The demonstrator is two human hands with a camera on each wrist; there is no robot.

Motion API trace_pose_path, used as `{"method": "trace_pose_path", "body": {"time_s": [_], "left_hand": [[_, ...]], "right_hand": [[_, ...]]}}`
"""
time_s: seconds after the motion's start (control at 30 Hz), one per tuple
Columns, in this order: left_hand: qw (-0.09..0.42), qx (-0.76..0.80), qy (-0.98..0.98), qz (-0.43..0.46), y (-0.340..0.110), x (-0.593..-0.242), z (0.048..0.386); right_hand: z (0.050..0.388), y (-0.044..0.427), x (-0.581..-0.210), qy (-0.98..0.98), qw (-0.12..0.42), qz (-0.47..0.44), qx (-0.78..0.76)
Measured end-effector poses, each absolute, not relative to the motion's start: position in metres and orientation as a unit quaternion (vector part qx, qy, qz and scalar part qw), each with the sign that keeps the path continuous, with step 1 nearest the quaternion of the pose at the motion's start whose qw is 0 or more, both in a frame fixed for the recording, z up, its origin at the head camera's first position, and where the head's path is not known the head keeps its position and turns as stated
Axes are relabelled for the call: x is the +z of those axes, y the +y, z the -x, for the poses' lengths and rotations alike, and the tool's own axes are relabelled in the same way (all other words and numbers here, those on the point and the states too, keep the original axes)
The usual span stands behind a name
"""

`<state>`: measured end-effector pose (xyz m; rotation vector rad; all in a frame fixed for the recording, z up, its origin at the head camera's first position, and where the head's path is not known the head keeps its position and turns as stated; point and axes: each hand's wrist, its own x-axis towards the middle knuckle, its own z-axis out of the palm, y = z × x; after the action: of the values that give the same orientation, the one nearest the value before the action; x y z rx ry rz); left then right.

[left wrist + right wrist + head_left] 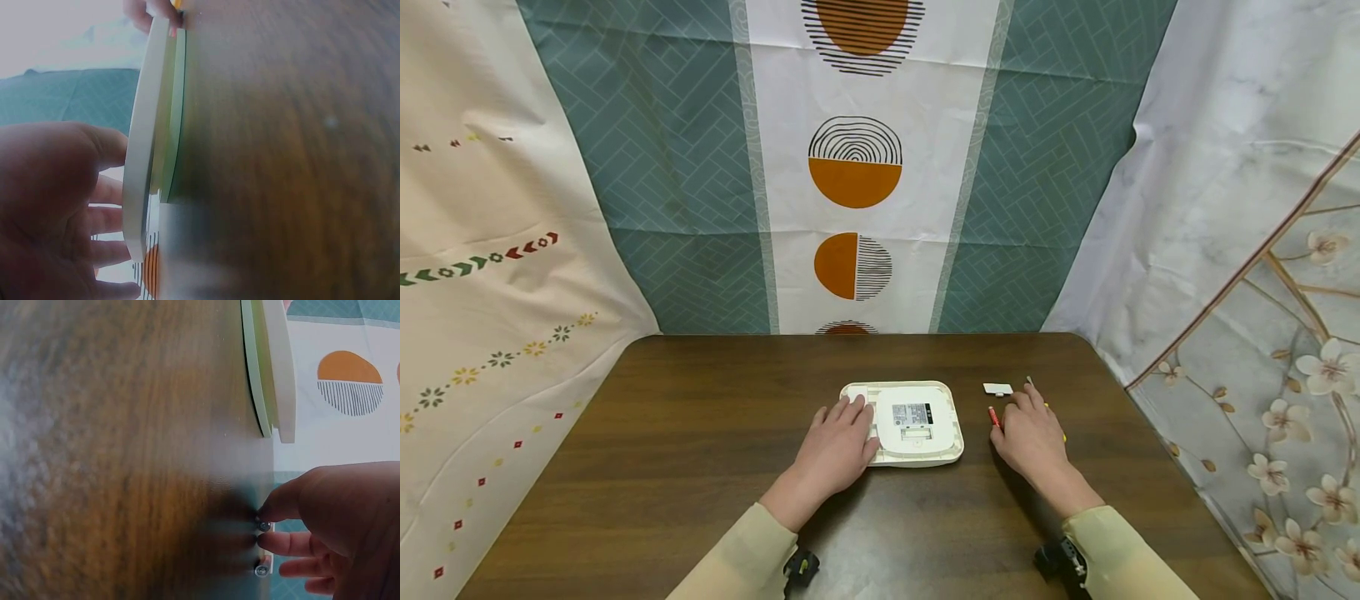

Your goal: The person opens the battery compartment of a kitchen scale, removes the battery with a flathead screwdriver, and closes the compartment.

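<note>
A white kitchen scale (936,450) lies upside down on the table, its underside label and rectangular battery compartment (916,433) facing up. My left hand (837,444) rests on its left side with fingers fairly straight, the thumb near the front edge. To the right of the scale, my right hand (1030,433) pinches a small red battery (994,415) between thumb and forefinger, low over the tabletop. The right wrist view shows the battery's round metal end (264,525) at the fingertips. A second round metal end (262,570) appears beside it, its body mostly hidden.
Just beyond the right hand lies a small white cover (997,389) with a tab. A yellow item (1063,437) shows partly from behind that hand, and a thin metal tip (1028,380) sticks out past the fingers. Patterned cloths hang around the brown table (700,467).
</note>
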<state>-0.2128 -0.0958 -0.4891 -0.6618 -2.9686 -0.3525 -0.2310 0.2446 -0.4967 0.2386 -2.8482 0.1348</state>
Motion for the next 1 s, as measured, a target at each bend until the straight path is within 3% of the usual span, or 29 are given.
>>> {"method": "trace_pose_path", "body": {"time_s": [0.47, 0.83, 1.0], "left_hand": [[0.038, -0.114, -0.968, 0.218, -0.0959, -0.4872, 0.2113], [0.04, -0.113, -0.968, 0.219, -0.0961, -0.4882, 0.2119], [0.041, -0.116, -0.968, 0.219, -0.0964, -0.4879, 0.212]], "right_hand": [[0.2289, 0.2457, -0.4952, -0.983, 0.146, -0.083, 0.068], [0.2319, 0.2459, -0.4936, -0.968, 0.21, -0.111, 0.079], [0.2363, 0.2507, -0.4887, -0.965, 0.214, -0.132, 0.077]]}}
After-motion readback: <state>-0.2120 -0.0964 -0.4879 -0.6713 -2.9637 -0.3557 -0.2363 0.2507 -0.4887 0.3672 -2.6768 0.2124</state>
